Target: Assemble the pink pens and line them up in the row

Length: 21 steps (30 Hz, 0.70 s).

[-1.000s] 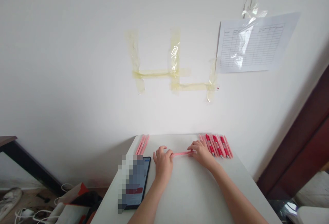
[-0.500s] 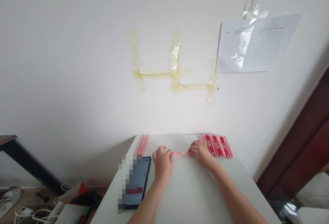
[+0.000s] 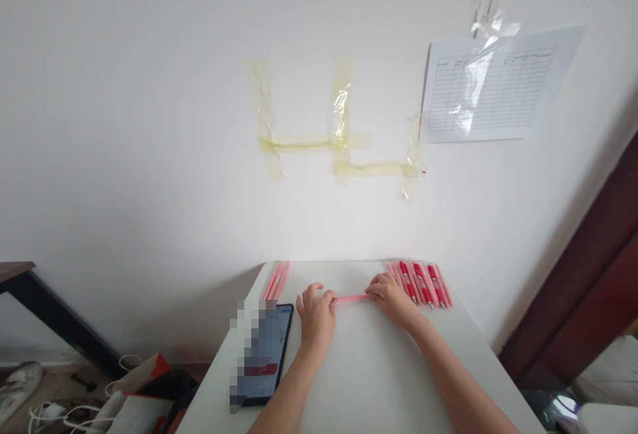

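A slim pink pen (image 3: 351, 299) lies crosswise between my hands, low over the white table (image 3: 379, 381). The thumb and forefinger of my left hand (image 3: 318, 311) pinch its left end, with the other fingers curled loosely. My right hand (image 3: 391, 296) pinches the right end, and its fingers cover that tip. Just beyond my right hand, several pink and red pens (image 3: 421, 284) lie side by side at the table's back right. A few pink pens (image 3: 276, 280) lie together in the back left corner.
A phone (image 3: 264, 354), partly blurred out, lies left of my left forearm. The white wall (image 3: 174, 155) rises behind the table, with yellowed tape (image 3: 302, 144) and a taped paper form (image 3: 491, 88). Bags (image 3: 139, 394) stand on the floor at left.
The pen seems to have turned slightly between my fingers: the whitish part that showed earlier now looks plain pink. Both hands stay in nearly the same place.
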{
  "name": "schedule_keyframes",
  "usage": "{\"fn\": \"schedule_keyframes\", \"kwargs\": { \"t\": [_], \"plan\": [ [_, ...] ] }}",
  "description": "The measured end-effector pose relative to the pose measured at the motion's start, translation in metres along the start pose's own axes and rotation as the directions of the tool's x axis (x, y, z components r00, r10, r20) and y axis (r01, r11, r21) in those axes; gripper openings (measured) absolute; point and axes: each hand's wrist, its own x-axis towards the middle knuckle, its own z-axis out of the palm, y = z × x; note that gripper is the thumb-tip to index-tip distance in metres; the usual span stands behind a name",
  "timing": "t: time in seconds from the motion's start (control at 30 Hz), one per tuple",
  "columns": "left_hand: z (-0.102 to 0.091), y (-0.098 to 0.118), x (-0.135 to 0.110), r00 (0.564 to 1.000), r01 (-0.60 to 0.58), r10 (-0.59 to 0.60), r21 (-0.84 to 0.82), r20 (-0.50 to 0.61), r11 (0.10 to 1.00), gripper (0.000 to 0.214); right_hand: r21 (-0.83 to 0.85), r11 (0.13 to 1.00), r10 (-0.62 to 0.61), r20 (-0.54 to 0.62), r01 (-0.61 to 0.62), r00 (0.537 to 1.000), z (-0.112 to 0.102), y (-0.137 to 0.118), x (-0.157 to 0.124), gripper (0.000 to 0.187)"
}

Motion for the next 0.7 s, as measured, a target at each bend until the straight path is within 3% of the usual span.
{"fn": "schedule_keyframes", "kwargs": {
  "t": [0.4, 0.7],
  "plan": [
    [-0.0012, 0.0009, 0.0009, 1.000, 0.002, -0.001, 0.025, -0.014, 1.000, 0.025, 0.011, 0.998, -0.062, -0.096, 0.063, 0.993, -0.0016, 0.0004, 0.0008, 0.018],
    [-0.0025, 0.0010, 0.0006, 1.000, 0.006, -0.006, -0.030, -0.007, 1.000, 0.017, -0.008, 1.000, -0.015, -0.008, 0.015, 1.000, -0.0018, -0.0004, -0.0007, 0.024]
  ]
}}
